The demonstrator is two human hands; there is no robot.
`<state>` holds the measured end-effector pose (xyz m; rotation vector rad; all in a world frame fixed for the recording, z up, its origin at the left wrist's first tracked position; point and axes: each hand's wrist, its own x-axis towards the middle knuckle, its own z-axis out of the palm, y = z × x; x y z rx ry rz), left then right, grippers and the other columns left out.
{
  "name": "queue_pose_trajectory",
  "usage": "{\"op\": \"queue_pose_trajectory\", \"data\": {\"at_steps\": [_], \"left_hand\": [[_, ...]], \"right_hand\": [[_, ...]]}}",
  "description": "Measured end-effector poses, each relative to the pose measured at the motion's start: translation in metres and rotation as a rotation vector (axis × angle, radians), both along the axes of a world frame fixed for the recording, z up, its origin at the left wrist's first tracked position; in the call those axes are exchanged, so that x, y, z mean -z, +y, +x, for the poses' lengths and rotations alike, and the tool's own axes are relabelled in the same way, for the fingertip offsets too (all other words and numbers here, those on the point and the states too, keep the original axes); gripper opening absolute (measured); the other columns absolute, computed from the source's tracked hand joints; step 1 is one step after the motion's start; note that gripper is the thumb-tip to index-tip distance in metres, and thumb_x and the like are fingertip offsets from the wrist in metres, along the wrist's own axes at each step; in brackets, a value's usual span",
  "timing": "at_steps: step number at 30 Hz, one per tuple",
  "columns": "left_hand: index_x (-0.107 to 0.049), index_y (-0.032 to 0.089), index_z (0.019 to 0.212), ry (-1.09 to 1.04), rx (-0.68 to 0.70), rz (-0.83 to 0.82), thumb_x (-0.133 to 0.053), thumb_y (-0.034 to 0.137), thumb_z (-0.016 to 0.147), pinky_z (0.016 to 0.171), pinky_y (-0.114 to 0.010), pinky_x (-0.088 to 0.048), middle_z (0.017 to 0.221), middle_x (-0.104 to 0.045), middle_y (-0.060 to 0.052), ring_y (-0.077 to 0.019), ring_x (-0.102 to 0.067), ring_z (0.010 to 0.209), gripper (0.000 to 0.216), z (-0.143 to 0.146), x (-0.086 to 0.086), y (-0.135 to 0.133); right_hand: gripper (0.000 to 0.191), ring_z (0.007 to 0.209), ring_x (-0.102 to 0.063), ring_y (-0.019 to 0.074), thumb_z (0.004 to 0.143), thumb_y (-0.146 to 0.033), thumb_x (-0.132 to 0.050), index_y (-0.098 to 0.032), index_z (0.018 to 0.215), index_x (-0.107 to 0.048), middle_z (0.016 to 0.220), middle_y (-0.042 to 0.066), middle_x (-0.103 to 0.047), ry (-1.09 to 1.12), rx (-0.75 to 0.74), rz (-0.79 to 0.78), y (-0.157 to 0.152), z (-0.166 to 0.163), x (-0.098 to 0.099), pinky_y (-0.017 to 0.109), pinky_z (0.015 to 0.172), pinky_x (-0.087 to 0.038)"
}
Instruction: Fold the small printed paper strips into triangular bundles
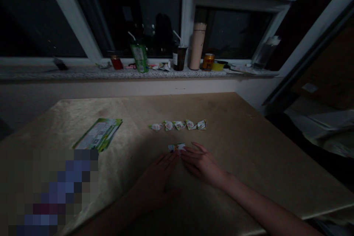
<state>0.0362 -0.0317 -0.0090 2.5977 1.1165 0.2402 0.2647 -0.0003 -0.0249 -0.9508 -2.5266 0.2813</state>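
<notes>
Under my fingertips lies a small folded piece of printed paper [173,148], white with green and orange print. My left hand [162,173] rests flat on the table with its fingers stretched toward the paper's near edge. From the other side my right hand [203,162] touches the paper's right part, fingers extended and somewhat spread. Just beyond is a row of several small folded paper pieces [179,125], green and white, set side by side. To the left sits a stack of green-and-white printed leaflets [98,134].
A tan-covered table [235,132] meets the wall under a granite windowsill [163,75]. On the sill stand a green can [139,58] with a straw, a dark cup [179,58], a pink flask [197,46] and an orange can [208,62]. The lower left corner is pixelated.
</notes>
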Motion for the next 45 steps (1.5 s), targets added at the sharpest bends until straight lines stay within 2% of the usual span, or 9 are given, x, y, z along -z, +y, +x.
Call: {"op": "queue_pose_trajectory", "data": {"at_steps": [10, 16, 22, 30, 32, 35, 40, 45], "left_hand": [[-0.012, 0.021, 0.149, -0.046, 0.025, 0.045, -0.049, 0.033, 0.09, 0.113, -0.044, -0.022, 0.153, -0.02, -0.007, -0.0243, -0.023, 0.138, 0.071, -0.004, 0.004, 0.0], [-0.014, 0.019, 0.149, -0.01, 0.027, 0.043, -0.047, 0.033, 0.092, 0.114, -0.043, -0.02, 0.154, -0.016, -0.007, -0.024, -0.018, 0.14, 0.066, -0.004, 0.004, -0.001], [-0.017, 0.02, 0.148, -0.012, 0.037, 0.065, -0.048, 0.035, 0.092, 0.113, -0.044, -0.02, 0.154, -0.016, -0.008, -0.0258, -0.016, 0.14, 0.066, -0.005, 0.005, 0.0], [-0.022, 0.021, 0.147, -0.009, 0.063, 0.073, -0.047, 0.032, 0.092, 0.112, -0.048, -0.02, 0.156, -0.01, -0.007, -0.029, -0.011, 0.141, 0.061, -0.003, 0.0, -0.001], [-0.026, 0.022, 0.146, -0.04, 0.031, 0.089, -0.048, 0.029, 0.092, 0.111, -0.049, -0.023, 0.156, -0.008, -0.007, -0.0307, -0.013, 0.14, 0.058, -0.004, -0.001, 0.0], [-0.033, 0.024, 0.142, -0.138, -0.108, 0.117, -0.046, 0.025, 0.091, 0.108, -0.049, -0.029, 0.156, -0.007, -0.007, -0.0316, -0.02, 0.138, 0.052, -0.006, 0.001, 0.003], [-0.048, 0.024, 0.125, -0.333, -0.309, 0.058, -0.044, 0.027, 0.092, 0.106, -0.048, -0.034, 0.151, -0.027, -0.006, -0.0276, -0.034, 0.134, 0.034, -0.006, 0.004, 0.013], [-0.055, 0.023, 0.11, -0.434, -0.319, -0.025, -0.048, 0.028, 0.089, 0.102, -0.045, -0.04, 0.134, -0.051, -0.005, -0.0235, -0.049, 0.122, 0.023, -0.005, 0.002, 0.017]], "right_hand": [[0.032, 0.122, -0.05, 0.0167, 0.092, -0.023, -0.049, -0.023, 0.123, -0.055, 0.124, 0.006, -0.062, 0.026, -0.013, -0.006, 0.0, 0.002, -0.002, 0.038, 0.105, -0.034], [0.031, 0.12, -0.051, 0.0178, 0.091, -0.021, -0.05, -0.022, 0.121, -0.058, 0.122, 0.006, -0.062, 0.064, -0.031, -0.008, 0.0, 0.001, -0.005, 0.037, 0.103, -0.037], [0.026, 0.121, -0.05, 0.0203, 0.09, -0.022, -0.052, -0.023, 0.114, -0.063, 0.131, 0.007, -0.056, 0.089, 0.0, 0.028, 0.0, 0.003, -0.002, 0.036, 0.1, -0.041], [0.027, 0.121, -0.05, 0.0192, 0.092, -0.023, -0.05, -0.023, 0.116, -0.061, 0.125, 0.007, -0.061, 0.074, -0.017, -0.015, 0.0, 0.002, -0.008, 0.038, 0.103, -0.037], [0.027, 0.122, -0.049, 0.0187, 0.092, -0.023, -0.05, -0.024, 0.117, -0.06, 0.125, 0.006, -0.061, 0.066, -0.017, -0.034, 0.0, 0.003, -0.01, 0.039, 0.104, -0.035], [0.027, 0.123, -0.048, 0.0178, 0.092, -0.023, -0.05, -0.025, 0.117, -0.06, 0.126, 0.005, -0.06, 0.062, -0.015, -0.047, 0.0, 0.003, -0.009, 0.039, 0.105, -0.033], [0.027, 0.125, -0.046, 0.0171, 0.092, -0.023, -0.051, -0.025, 0.117, -0.059, 0.126, 0.003, -0.06, 0.073, -0.023, -0.035, 0.001, 0.004, -0.005, 0.038, 0.106, -0.031], [0.027, 0.124, -0.047, 0.0169, 0.092, -0.023, -0.049, -0.024, 0.117, -0.059, 0.122, 0.004, -0.063, 0.063, -0.039, 0.004, 0.0, 0.004, -0.006, 0.039, 0.106, -0.031]]}}
